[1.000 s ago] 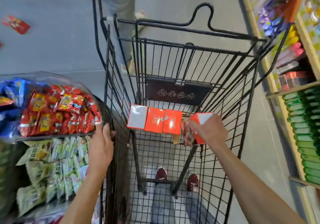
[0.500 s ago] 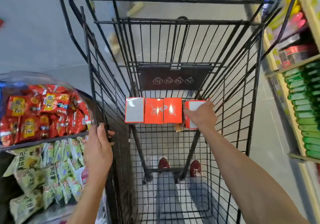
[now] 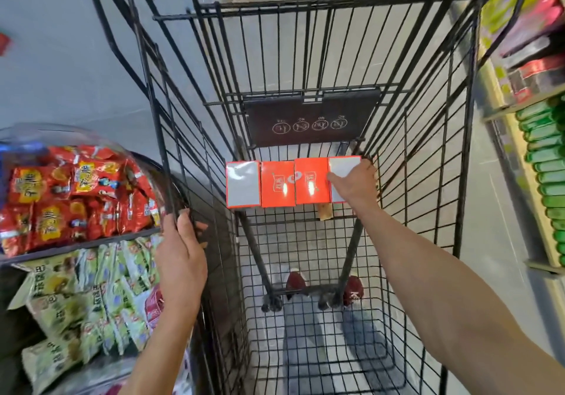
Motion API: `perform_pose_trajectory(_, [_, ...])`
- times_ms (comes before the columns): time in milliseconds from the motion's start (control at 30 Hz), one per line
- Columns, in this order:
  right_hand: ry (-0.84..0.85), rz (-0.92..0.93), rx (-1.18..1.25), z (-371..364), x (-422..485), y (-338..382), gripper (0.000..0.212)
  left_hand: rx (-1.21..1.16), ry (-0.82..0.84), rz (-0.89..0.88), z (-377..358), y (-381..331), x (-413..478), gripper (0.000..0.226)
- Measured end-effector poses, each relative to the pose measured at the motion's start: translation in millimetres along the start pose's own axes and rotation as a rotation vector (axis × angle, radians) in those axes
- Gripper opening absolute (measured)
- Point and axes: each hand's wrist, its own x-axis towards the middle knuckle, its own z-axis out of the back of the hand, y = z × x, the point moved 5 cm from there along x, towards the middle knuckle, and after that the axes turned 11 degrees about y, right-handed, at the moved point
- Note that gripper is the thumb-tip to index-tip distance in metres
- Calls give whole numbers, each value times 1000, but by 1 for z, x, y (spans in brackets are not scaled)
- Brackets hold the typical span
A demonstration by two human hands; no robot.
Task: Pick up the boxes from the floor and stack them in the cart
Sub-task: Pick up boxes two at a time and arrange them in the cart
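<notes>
A black wire shopping cart (image 3: 428,180) fills the middle of the view. Several orange boxes lie side by side in a row on its floor at the far end. The leftmost box (image 3: 243,184) shows a grey-white face, and the two middle boxes (image 3: 295,182) show orange printed faces. My right hand (image 3: 353,182) reaches down into the cart and rests on the rightmost box (image 3: 342,167), fingers around its right side. My left hand (image 3: 182,252) grips the cart's left rim.
A rack of red snack bags (image 3: 76,193) and green ones (image 3: 88,300) stands close on the left. Shelves with green bottles (image 3: 547,165) and packets run along the right. A red item (image 3: 4,43) lies on the grey floor at far left. My shoes (image 3: 295,281) show through the cart's mesh.
My right hand carried the fourth box down and set it at the right end of the row against the others. The view moved closer over the cart. My left hand stayed on the rim.
</notes>
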Motion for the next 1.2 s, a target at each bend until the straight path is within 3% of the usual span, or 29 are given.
perform_pose_trajectory(167, [130, 23, 4, 2, -9, -8, 88, 1, 20, 43, 2, 5, -2, 34])
perform_pose_trajectory(433, [244, 176, -313, 43, -83, -12, 66, 82, 65, 79, 13, -7, -10, 37])
perform_pose_trajectory(533, [272, 188, -405, 33, -62, -39, 59, 134, 139, 159, 19, -15, -16, 43])
perform_pose_trajectory(600, [298, 226, -459, 18, -30, -60, 65, 222, 204, 184, 24, -18, -16, 46])
perform_pose_trajectory(700, [362, 257, -578, 32, -64, -49, 77, 385, 366, 190, 32, -16, -16, 50])
perform_pose_trajectory(833, [291, 290, -628, 99, -193, 0, 81, 744, 465, 98, 39, -37, -31, 60])
perform_pose_trajectory(967, [238, 310, -725, 135, -278, 12, 54, 1000, 443, -103, 45, -99, -51, 51])
perform_pose_trajectory(1100, [157, 252, -727, 162, -308, -13, 47, 1084, 495, -317, 27, -181, -76, 44])
perform_pose_trajectory(1200, [162, 210, -629, 186, -323, -49, 54, 1000, 549, -567, 2, -242, -110, 42])
